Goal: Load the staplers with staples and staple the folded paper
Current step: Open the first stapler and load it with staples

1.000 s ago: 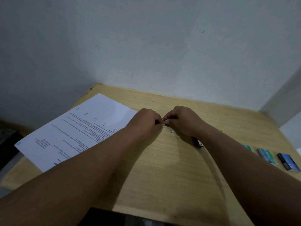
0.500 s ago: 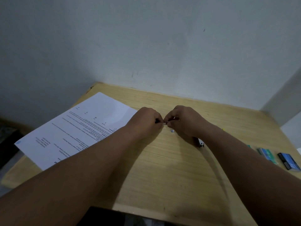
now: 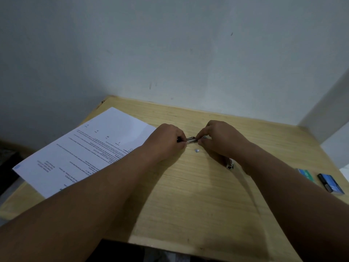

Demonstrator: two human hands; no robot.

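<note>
Stapler: small, held above table centre between left hand and right hand, both pinching ends. Step judged: loading staples. Next: seat strip, close. Paper flat at left, unfolded.

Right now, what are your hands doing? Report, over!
Left hand grips small stapler; right hand pinches its other end. Printed paper lies flat, left, unstapled. Small scrap on table below hands, not blocking.

Dim, cool indoor light, soft shadows under the forearms, wide-angle bending at the edges, slight overall softness.
</note>
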